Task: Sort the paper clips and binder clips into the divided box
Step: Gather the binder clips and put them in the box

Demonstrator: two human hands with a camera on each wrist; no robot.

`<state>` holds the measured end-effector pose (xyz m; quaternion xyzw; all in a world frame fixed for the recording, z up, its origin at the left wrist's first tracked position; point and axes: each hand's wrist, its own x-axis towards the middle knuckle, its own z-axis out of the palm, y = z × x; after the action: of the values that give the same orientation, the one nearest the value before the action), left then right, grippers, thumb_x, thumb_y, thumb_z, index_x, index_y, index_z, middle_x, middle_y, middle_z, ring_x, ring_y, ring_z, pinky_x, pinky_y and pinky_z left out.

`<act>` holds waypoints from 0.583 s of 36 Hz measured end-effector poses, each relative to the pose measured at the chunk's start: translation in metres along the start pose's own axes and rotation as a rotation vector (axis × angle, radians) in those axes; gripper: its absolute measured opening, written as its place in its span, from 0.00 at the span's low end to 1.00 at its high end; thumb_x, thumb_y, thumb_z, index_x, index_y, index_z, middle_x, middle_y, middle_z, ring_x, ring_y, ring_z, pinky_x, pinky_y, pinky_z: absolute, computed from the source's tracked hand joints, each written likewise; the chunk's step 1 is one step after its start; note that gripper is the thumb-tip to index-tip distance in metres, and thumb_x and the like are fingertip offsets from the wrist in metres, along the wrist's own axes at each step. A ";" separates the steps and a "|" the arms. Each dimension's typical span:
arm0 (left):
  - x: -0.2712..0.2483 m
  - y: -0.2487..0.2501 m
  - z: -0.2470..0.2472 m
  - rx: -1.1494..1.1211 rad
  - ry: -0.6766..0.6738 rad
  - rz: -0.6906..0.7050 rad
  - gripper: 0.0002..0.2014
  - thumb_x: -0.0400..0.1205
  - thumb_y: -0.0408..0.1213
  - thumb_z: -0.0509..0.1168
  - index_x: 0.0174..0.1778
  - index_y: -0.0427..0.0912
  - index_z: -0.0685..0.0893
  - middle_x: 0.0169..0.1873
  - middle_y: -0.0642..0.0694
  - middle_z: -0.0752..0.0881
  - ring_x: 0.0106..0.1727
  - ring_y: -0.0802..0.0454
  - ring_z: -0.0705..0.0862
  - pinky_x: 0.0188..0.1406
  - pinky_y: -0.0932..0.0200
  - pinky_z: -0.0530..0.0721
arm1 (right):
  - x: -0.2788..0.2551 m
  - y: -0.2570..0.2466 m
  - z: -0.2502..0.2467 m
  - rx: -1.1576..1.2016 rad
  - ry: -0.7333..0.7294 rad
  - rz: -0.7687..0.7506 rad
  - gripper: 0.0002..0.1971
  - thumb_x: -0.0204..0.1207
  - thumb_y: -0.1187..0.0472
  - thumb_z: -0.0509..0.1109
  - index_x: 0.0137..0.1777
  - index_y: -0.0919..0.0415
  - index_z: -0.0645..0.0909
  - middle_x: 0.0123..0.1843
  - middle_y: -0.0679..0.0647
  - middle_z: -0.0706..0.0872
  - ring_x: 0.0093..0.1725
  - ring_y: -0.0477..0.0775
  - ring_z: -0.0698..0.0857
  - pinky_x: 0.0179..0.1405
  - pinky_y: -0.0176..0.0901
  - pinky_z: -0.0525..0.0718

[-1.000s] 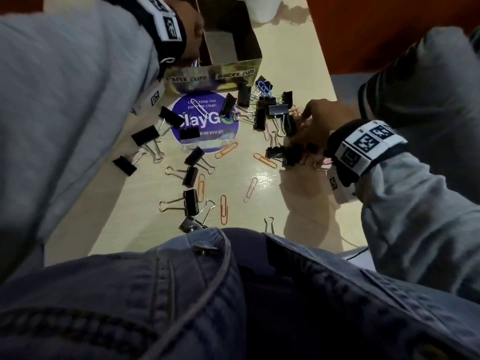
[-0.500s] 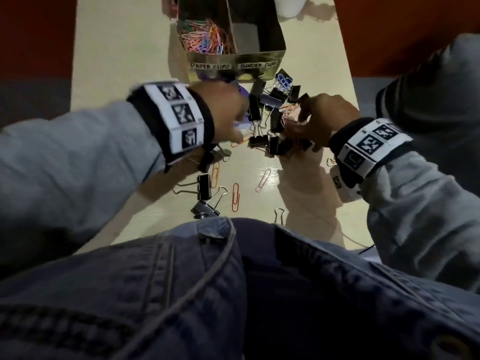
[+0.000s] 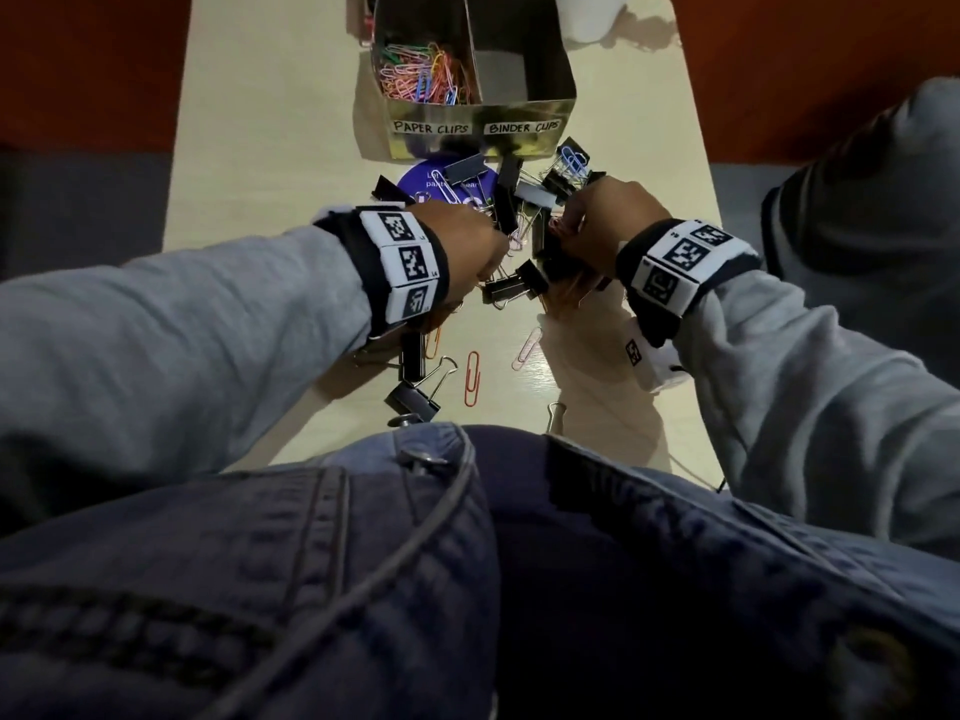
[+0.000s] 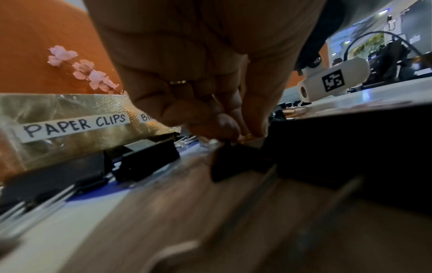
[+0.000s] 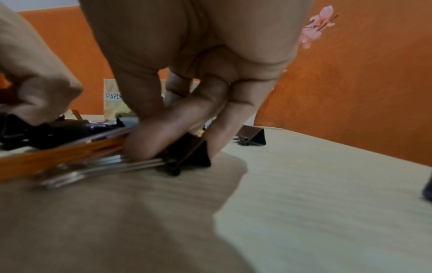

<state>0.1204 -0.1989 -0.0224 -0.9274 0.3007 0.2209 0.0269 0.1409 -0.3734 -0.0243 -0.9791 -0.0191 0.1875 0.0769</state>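
The gold divided box (image 3: 467,116) stands at the far middle of the table. Its "PAPER CLIPS" side holds several coloured paper clips (image 3: 421,75); the "BINDER CLIPS" side (image 3: 514,80) shows a bare floor. Both hands are down in the mixed pile in front of it. My left hand (image 3: 467,246) has its fingers curled, and its fingertips (image 4: 236,134) pinch something small and orange, seemingly a paper clip, on the table. My right hand (image 3: 597,226) grips a black binder clip (image 5: 196,157) between thumb and fingers, with orange paper clips (image 5: 70,157) blurred beside it.
Loose black binder clips (image 3: 413,400), a red paper clip (image 3: 471,379) and a pink one (image 3: 527,348) lie near the front edge. Blue paper clips (image 3: 571,155) sit by the box's right corner. A purple sticker (image 3: 441,184) lies under the pile; a white cup (image 3: 592,13) stands far right.
My left hand has come back from the box's paper-clip side down into the pile. My right hand has stayed in the pile, shifting slightly toward the box.
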 end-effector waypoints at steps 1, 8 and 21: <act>-0.005 -0.001 0.000 -0.010 -0.004 0.010 0.09 0.79 0.36 0.66 0.54 0.46 0.81 0.54 0.45 0.82 0.54 0.45 0.81 0.45 0.54 0.77 | -0.002 0.001 0.000 0.011 0.014 -0.011 0.07 0.73 0.62 0.69 0.47 0.58 0.87 0.51 0.60 0.87 0.49 0.63 0.85 0.40 0.45 0.80; -0.042 0.003 0.010 0.151 -0.096 0.055 0.45 0.62 0.75 0.65 0.71 0.53 0.68 0.64 0.49 0.72 0.66 0.47 0.72 0.54 0.49 0.77 | -0.006 0.014 -0.014 0.201 0.092 -0.030 0.02 0.70 0.64 0.72 0.38 0.57 0.85 0.43 0.57 0.89 0.45 0.60 0.88 0.39 0.46 0.82; -0.034 0.019 0.021 0.065 0.055 0.042 0.26 0.79 0.43 0.67 0.74 0.48 0.71 0.69 0.47 0.75 0.64 0.44 0.79 0.51 0.50 0.79 | 0.035 -0.070 -0.091 0.480 0.325 -0.298 0.05 0.80 0.58 0.67 0.48 0.59 0.81 0.40 0.50 0.87 0.36 0.41 0.90 0.32 0.35 0.89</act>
<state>0.0768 -0.1918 -0.0257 -0.9253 0.3277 0.1860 0.0441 0.2069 -0.3153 0.0574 -0.9365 -0.1051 0.0144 0.3342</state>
